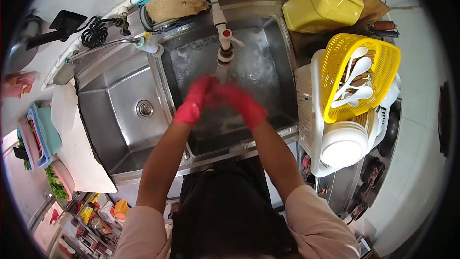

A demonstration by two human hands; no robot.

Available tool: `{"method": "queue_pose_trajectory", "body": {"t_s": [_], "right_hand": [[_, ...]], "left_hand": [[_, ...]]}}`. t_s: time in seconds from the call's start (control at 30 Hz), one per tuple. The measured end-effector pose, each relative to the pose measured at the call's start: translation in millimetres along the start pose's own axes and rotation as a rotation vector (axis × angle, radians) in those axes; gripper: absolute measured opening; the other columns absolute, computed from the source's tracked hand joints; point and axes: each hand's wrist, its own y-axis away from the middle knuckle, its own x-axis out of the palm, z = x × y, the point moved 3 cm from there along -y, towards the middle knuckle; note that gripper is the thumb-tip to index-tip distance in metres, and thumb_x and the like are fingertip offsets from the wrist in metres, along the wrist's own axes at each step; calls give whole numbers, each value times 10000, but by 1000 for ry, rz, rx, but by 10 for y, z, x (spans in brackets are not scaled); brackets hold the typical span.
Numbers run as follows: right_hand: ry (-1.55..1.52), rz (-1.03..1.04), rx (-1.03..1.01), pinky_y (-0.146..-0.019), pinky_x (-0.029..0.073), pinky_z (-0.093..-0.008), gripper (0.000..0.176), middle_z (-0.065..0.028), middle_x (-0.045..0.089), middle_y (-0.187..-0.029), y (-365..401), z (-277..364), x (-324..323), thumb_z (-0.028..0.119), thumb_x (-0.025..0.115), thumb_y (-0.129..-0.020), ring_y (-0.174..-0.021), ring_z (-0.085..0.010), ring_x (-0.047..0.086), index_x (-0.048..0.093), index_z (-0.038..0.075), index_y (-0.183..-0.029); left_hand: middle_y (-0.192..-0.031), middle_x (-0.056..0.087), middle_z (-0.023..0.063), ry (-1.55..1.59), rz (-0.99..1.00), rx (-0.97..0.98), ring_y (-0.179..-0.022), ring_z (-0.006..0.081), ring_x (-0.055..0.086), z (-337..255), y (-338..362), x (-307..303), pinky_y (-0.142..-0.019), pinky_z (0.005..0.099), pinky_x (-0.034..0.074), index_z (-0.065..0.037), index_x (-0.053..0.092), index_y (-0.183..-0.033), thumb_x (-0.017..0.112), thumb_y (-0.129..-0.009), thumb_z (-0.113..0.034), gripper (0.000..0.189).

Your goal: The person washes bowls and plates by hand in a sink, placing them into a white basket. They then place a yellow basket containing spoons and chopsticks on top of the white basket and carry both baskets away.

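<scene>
Both of my hands wear pinkish-red rubber gloves and are close together over the right sink basin (284, 67), just below a white plastic tap (225, 43). A stream of water (221, 72) falls from the tap toward them. My left hand (196, 98) is on the near left of the stream, its fingers smeared by motion. Reaching in from the right, my right hand (243, 104) is blurred at the fingers too. Whether either hand holds anything cannot be made out. Foamy, cloudy water (256, 69) lies in the basin behind them.
To the left is a second steel basin (115, 110) with a drain. A yellow basket (330, 76) of white spoons and a white rack (306, 115) with bowls stand on the right. Behind them is a yellow jerrycan (311, 9). A loofah (177, 6) lies at the back.
</scene>
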Motion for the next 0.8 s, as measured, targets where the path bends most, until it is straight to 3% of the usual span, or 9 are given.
{"method": "queue_pose_trajectory", "body": {"t_s": [0.1, 0.13, 0.2, 0.27, 0.37, 0.5, 0.63, 0.73, 0.8], "right_hand": [[845, 318, -65, -819, 540, -335, 347, -38, 730, -1032, 302, -674, -283, 350, 727, -844, -920, -170, 693, 743, 105, -1089], [1021, 393, 259, -840, 540, -351, 383, -56, 737, -1042, 321, -975, -555, 393, 724, -836, -940, -197, 700, 749, 99, -1081], [1319, -28, 192, -872, 525, -405, 411, -104, 721, -1107, 700, -639, -643, 399, 680, -863, -962, -263, 689, 710, 132, -1173], [1444, -389, 514, -871, 525, -434, 378, -125, 719, -1117, 860, -224, -717, 395, 667, -876, -972, -296, 688, 729, 138, -1146], [1091, -764, 110, -900, 540, -437, 339, -198, 708, -1106, 716, -34, -933, 332, 660, -896, -1077, -344, 669, 739, 69, -1095], [-573, -43, -328, -939, 547, -406, 355, -123, 683, -1175, 347, 354, -236, 72, 656, -914, -1107, -262, 652, 623, 13, -1262], [144, -408, -794, -934, 529, -400, 393, -137, 693, -1142, -151, 470, 239, 179, 627, -954, -1106, -311, 661, 549, 13, -1302], [595, -697, -690, -803, 556, -352, 361, -111, 672, -1133, -229, 612, 173, 178, 690, -894, -1000, -217, 674, 581, 79, -1223], [497, -717, -610, -748, 547, -341, 354, -101, 678, -1108, -156, 646, 145, 232, 680, -897, -971, -193, 674, 585, 96, -1209]], "left_hand": [[-1217, 678, 79, 174, -27, -200, -1100, 263, 650, 599, 140, -381, -925, 369, 513, -88, 599, -1297, 602, -968, -257, 370], [-1221, 676, 61, 162, -39, -213, -1097, 245, 647, 704, 199, -445, -928, 361, 511, -96, 603, -1296, 589, -978, -267, 361], [-1238, 666, 71, 174, -78, -329, -1114, 239, 641, 749, 362, -379, -927, 357, 506, -101, 603, -1298, 561, -996, -275, 351], [-1212, 674, 60, 198, -88, -364, -1092, 227, 646, 780, 403, -258, -907, 362, 506, -114, 613, -1281, 547, -1003, -288, 335], [-1143, 698, 37, 275, -66, -240, -1034, 216, 663, 764, 381, -79, -873, 377, 515, -133, 634, -1239, 539, -1006, -303, 304], [-1143, 699, 72, 436, -10, 61, -1038, 247, 666, 409, 109, 292, -891, 381, 524, -124, 637, -1208, 497, -1030, -292, 283], [-1148, 691, 136, 854, 24, 105, -1067, 293, 662, 303, -552, 390, -855, 381, 542, -102, 624, -1216, 493, -1026, -289, 298], [-1160, 682, 159, -741, -129, 289, -1090, 318, 649, -569, -122, 487, -865, 377, 540, -82, 600, -1244, 500, -1018, -291, 323], [-1167, 686, 139, -810, -47, 685, -1076, 307, 656, -551, -107, 533, -876, 364, 536, -62, 582, -1261, 500, -1018, -309, 355]]}}
